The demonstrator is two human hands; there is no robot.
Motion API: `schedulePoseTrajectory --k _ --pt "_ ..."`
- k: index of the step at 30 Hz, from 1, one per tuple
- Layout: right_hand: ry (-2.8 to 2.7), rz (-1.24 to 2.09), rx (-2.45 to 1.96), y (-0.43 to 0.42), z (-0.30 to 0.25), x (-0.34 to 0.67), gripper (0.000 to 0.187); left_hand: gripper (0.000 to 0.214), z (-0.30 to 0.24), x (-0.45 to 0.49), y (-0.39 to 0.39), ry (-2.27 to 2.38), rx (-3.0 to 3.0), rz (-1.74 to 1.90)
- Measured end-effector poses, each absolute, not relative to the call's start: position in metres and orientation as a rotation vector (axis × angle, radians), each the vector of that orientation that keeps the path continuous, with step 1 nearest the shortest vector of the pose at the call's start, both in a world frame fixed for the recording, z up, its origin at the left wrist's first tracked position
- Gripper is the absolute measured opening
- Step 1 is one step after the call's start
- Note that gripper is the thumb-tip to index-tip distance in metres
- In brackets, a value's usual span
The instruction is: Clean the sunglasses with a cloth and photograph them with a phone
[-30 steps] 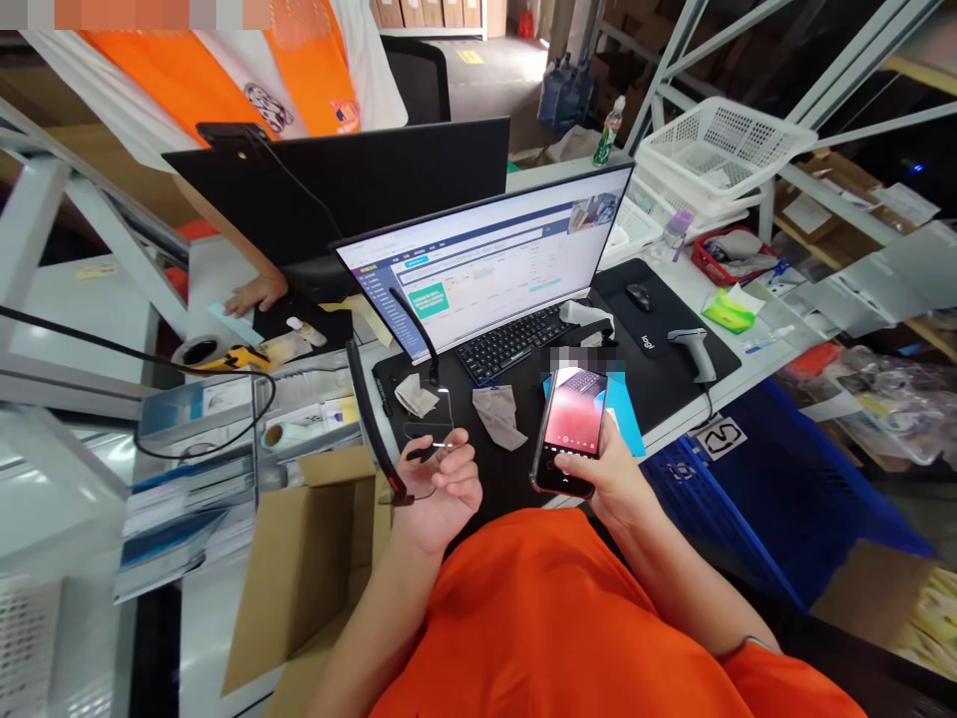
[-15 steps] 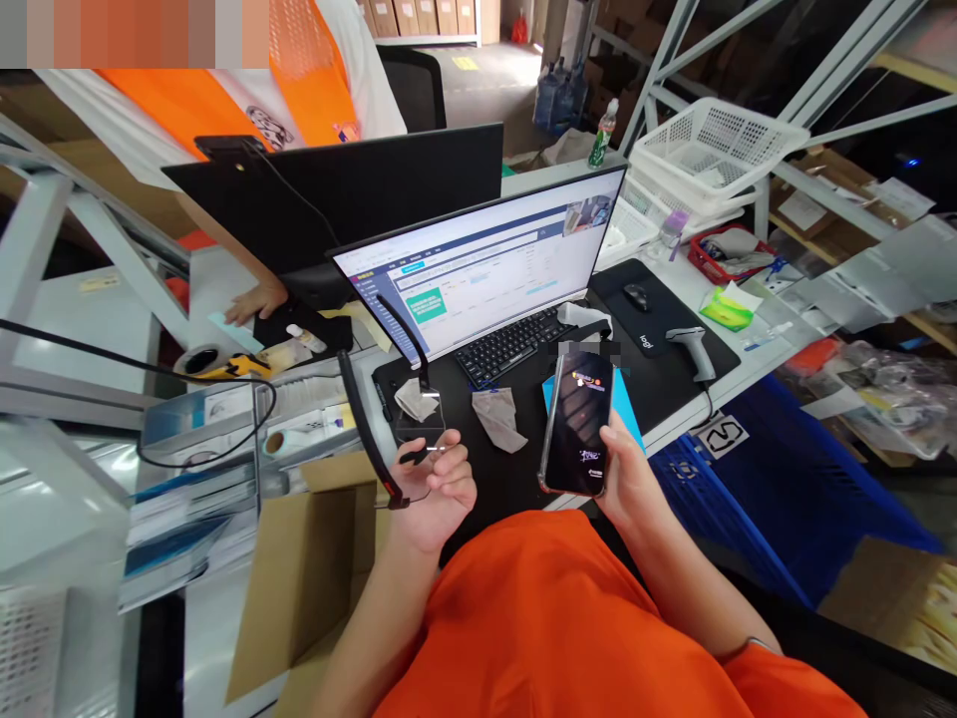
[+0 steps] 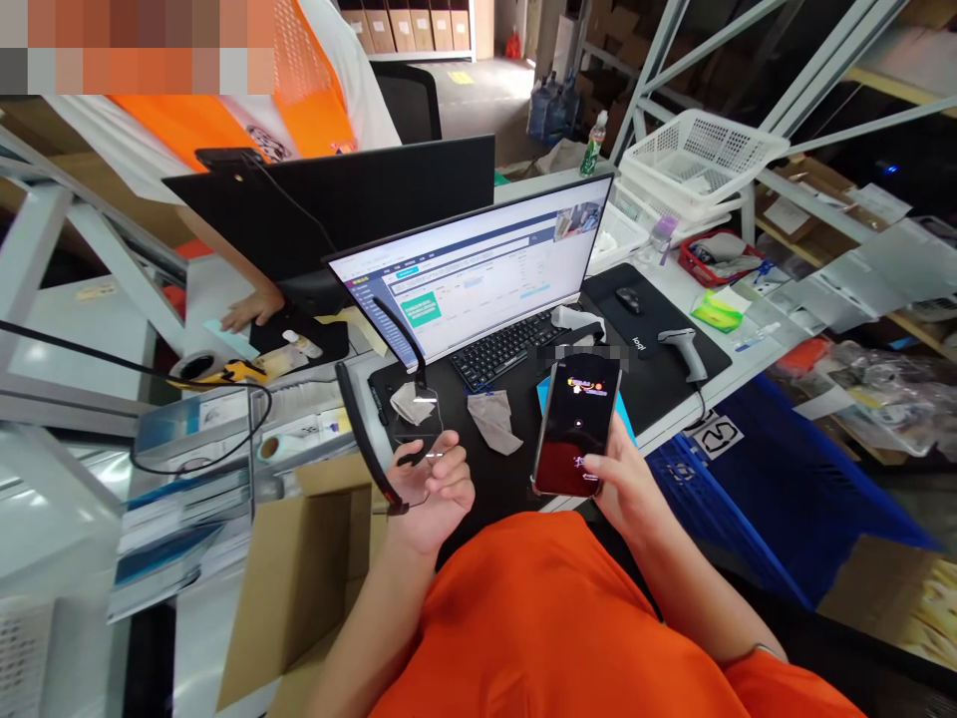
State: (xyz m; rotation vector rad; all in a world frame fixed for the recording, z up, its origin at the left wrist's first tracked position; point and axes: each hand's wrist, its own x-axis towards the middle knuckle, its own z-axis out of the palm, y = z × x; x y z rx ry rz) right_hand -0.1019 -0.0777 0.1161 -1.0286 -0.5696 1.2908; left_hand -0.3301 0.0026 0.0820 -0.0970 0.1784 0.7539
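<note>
My left hand [image 3: 434, 494] is closed on a pair of eyeglasses [image 3: 372, 449] with thick dark temples, its fingers at the clear lenses. My right hand [image 3: 628, 474] grips a smartphone [image 3: 577, 429] upright, the thumb resting over the lower right of its lit, mostly dark screen. Beneath the phone lies a bright blue flat item [image 3: 624, 417], partly hidden. Between my hands a crumpled grey cloth [image 3: 493, 421] rests on the black desk mat. Another crumpled pale piece [image 3: 414, 404] shows behind the glasses.
A lit monitor [image 3: 478, 269] and black keyboard [image 3: 500, 347] stand ahead. To the right are a mouse [image 3: 629, 299], a barcode scanner [image 3: 684, 354] and white baskets [image 3: 703, 155]. An open cardboard box [image 3: 276, 588] is at lower left. Across the desk, a co-worker's hand [image 3: 254, 307] rests on the surface.
The phone has tilted slightly and its screen picture differs; my right thumb has shifted lower onto the screen. The glasses stay in my left hand. The whole view has shifted slightly.
</note>
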Motion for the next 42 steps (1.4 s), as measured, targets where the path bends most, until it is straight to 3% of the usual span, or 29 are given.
schedulePoseTrajectory --k 5,7,11,13,23,28,33,42 --pt "-0.733 1.532 -0.996 -0.089 0.115 -0.101 0.102 0.022 0.084 -0.325 0.001 0.2 -0.082 0.734" --pt "-0.738 1.512 -1.0 -0.092 0.113 -0.102 0.099 0.021 0.085 -0.324 0.001 0.207 -0.083 0.736" --pt "-0.606 1.336 -0.954 -0.094 0.11 -0.101 0.064 0.021 0.086 -0.323 -0.001 0.217 -0.092 0.735" --pt "-0.535 1.288 -0.904 -0.095 0.11 -0.099 0.058 0.021 0.086 -0.324 -0.002 0.218 -0.096 0.732" --pt "-0.502 1.198 -0.979 -0.104 0.126 -0.093 0.072 0.02 0.087 -0.322 -0.005 0.209 -0.073 0.719" --pt "-0.435 1.212 -0.95 -0.106 0.132 -0.091 0.067 0.02 0.088 -0.32 -0.01 0.231 -0.054 0.713" --pt "-0.43 1.226 -1.002 -0.109 0.13 -0.089 0.079 0.019 0.087 -0.32 -0.011 0.228 -0.059 0.713" --pt "-0.435 1.22 -0.973 -0.109 0.126 -0.09 0.07 0.02 0.088 -0.319 -0.012 0.2 -0.061 0.709"
